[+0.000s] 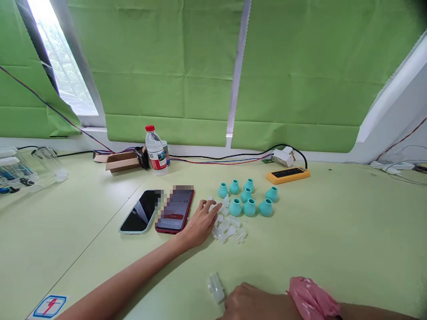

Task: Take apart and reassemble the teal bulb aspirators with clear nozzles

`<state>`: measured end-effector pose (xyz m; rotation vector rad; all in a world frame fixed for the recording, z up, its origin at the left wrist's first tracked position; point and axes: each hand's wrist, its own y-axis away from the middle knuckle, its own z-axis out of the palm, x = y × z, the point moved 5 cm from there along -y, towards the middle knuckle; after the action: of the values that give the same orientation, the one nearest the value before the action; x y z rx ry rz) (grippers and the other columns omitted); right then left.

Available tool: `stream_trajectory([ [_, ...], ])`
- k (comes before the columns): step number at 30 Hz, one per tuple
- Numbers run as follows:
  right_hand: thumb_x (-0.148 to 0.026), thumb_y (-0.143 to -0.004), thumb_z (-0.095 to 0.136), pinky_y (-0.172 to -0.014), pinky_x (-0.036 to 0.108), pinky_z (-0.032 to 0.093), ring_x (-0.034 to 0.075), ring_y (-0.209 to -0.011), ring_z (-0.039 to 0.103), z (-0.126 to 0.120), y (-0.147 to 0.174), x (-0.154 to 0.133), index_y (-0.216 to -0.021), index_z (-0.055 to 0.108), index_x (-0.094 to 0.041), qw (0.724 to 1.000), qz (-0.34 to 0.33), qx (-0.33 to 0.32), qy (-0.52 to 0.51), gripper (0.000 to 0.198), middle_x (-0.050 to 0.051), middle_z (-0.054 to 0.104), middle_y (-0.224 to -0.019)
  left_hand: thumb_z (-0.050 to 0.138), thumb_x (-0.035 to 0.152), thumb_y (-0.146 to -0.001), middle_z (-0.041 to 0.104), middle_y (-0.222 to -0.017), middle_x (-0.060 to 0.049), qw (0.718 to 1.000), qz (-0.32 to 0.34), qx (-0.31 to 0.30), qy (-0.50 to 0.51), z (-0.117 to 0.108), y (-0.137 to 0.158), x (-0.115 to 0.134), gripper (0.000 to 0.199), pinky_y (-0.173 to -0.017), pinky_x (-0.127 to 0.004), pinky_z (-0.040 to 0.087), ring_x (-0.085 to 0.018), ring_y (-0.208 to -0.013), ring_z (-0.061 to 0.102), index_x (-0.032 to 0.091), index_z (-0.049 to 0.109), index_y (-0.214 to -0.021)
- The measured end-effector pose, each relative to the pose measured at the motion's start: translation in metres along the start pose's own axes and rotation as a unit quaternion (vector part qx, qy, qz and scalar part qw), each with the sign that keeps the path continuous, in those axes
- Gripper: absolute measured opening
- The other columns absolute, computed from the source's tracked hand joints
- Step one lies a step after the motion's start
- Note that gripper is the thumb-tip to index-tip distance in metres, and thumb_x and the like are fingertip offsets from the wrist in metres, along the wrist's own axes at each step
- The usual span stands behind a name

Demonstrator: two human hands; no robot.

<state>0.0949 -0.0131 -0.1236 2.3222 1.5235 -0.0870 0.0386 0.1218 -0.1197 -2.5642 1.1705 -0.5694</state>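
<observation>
My left hand (201, 223) reaches over a loose pile of small clear plastic pieces (230, 229), its fingers apart and their tips touching or just above the pile's far left part. Close to my body, my right hand (245, 301) is closed, knuckles up. A translucent plastic tube-like piece (216, 288) sticks out at the left side of this hand, seemingly gripped by fingers that are mostly hidden. Beyond the pile, several turquoise cone-necked bulb-shaped pieces (249, 207) stand with their openings upward. A pink plastic band (312, 298) wraps my right wrist.
Left of my left hand lie a red-cased phone (175, 211) and a phone in a pale case (140, 213). Behind stand a red-capped bottle (156, 151), a cardboard box (122, 162) and a yellow power strip (288, 175) with cables. Clear containers (15, 169) lie far left.
</observation>
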Motion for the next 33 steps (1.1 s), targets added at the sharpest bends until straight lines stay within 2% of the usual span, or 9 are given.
stream_trajectory([
  [4, -0.018, -0.076, 0.051, -0.054, 0.013, 0.036, 0.007, -0.062, 0.057, -0.021, 0.003, 0.005, -0.089, 0.058, -0.017, 0.991, 0.000, 0.067, -0.117, 0.015, -0.002, 0.065, -0.074, 0.026, 0.016, -0.085, 0.043, -0.111, -0.011, 0.998, 0.010, 0.014, 0.063, -0.003, 0.001, -0.002, 0.036, -0.086, -0.037, 0.037, -0.020, -0.102, 0.036, 0.017, 0.035, -0.119],
  [8, -0.033, -0.078, 0.047, -0.074, 0.017, 0.037, 0.012, -0.080, 0.058, -0.028, 0.005, 0.027, -0.097, 0.057, -0.018, 0.960, 0.077, 0.198, -0.181, 0.026, 0.002, 0.064, -0.088, 0.026, 0.017, -0.085, 0.044, -0.110, -0.010, 0.991, 0.014, 0.033, 0.130, -0.003, 0.002, -0.005, 0.033, -0.089, -0.034, 0.035, -0.018, -0.104, 0.038, 0.016, 0.040, -0.116],
  [15, -0.033, -0.081, 0.042, -0.065, 0.023, 0.038, 0.015, -0.070, 0.056, -0.024, 0.004, 0.078, -0.085, 0.060, -0.016, 0.913, 0.222, 0.310, -0.147, 0.025, 0.004, 0.063, -0.076, 0.027, 0.021, -0.086, 0.053, -0.103, -0.007, 0.976, -0.025, 0.061, 0.205, -0.006, 0.003, -0.008, 0.028, -0.088, -0.032, 0.036, -0.016, -0.101, 0.044, 0.017, 0.050, -0.103],
  [18, -0.034, -0.084, 0.036, -0.062, 0.022, 0.038, 0.013, -0.065, 0.054, -0.029, 0.009, 0.084, -0.091, 0.056, -0.017, 0.896, 0.217, 0.347, -0.174, 0.028, 0.002, 0.061, -0.070, 0.030, 0.020, -0.085, 0.054, -0.100, -0.008, 0.973, 0.014, 0.086, 0.216, -0.012, 0.005, -0.002, 0.026, -0.090, -0.033, 0.034, -0.017, -0.104, 0.042, 0.015, 0.053, -0.095],
  [20, -0.034, -0.085, 0.033, -0.063, 0.022, 0.038, 0.012, -0.068, 0.053, -0.034, 0.012, 0.082, -0.097, 0.052, -0.017, 0.885, 0.198, 0.378, -0.188, 0.028, 0.002, 0.060, -0.075, 0.031, 0.019, -0.084, 0.054, -0.098, -0.009, 0.970, 0.054, 0.103, 0.214, -0.016, 0.007, 0.003, 0.024, -0.089, -0.035, 0.033, -0.018, -0.102, 0.041, 0.013, 0.053, -0.092],
  [24, -0.029, -0.084, 0.034, -0.067, 0.024, 0.039, 0.013, -0.073, 0.053, -0.040, 0.014, 0.080, -0.095, 0.050, -0.018, 0.881, 0.193, 0.397, -0.173, 0.021, 0.002, 0.059, -0.083, 0.034, 0.017, -0.081, 0.051, -0.095, -0.011, 0.959, 0.112, 0.158, 0.205, -0.025, 0.014, 0.011, 0.026, -0.080, -0.038, 0.038, -0.019, -0.092, 0.043, 0.011, 0.048, -0.102],
  [27, -0.019, -0.074, 0.046, -0.069, 0.026, 0.039, 0.015, -0.077, 0.053, -0.044, 0.017, 0.081, -0.093, 0.048, -0.017, 0.878, 0.216, 0.403, -0.140, 0.020, 0.004, 0.058, -0.086, 0.044, 0.017, -0.076, 0.048, -0.097, -0.011, 0.958, 0.141, 0.191, 0.163, -0.028, 0.018, 0.019, 0.033, -0.076, -0.038, 0.039, -0.020, -0.090, 0.043, 0.012, 0.044, -0.109],
  [29, -0.014, -0.069, 0.048, -0.071, 0.027, 0.039, 0.017, -0.081, 0.052, -0.047, 0.019, 0.082, -0.090, 0.049, -0.015, 0.879, 0.224, 0.404, -0.121, 0.022, 0.005, 0.057, -0.088, 0.049, 0.016, -0.074, 0.047, -0.098, -0.011, 0.960, 0.157, 0.190, 0.130, -0.028, 0.018, 0.025, 0.038, -0.075, -0.037, 0.040, -0.020, -0.089, 0.042, 0.013, 0.044, -0.111],
  [33, -0.012, -0.072, 0.043, -0.068, 0.027, 0.040, 0.016, -0.077, 0.052, -0.053, 0.023, 0.084, -0.081, 0.050, -0.015, 0.889, 0.223, 0.382, -0.117, 0.012, 0.005, 0.057, -0.084, 0.050, 0.013, -0.075, 0.048, -0.097, -0.010, 0.965, 0.165, 0.191, 0.072, -0.028, 0.016, 0.031, 0.035, -0.074, -0.034, 0.041, -0.018, -0.088, 0.042, 0.017, 0.046, -0.110],
])
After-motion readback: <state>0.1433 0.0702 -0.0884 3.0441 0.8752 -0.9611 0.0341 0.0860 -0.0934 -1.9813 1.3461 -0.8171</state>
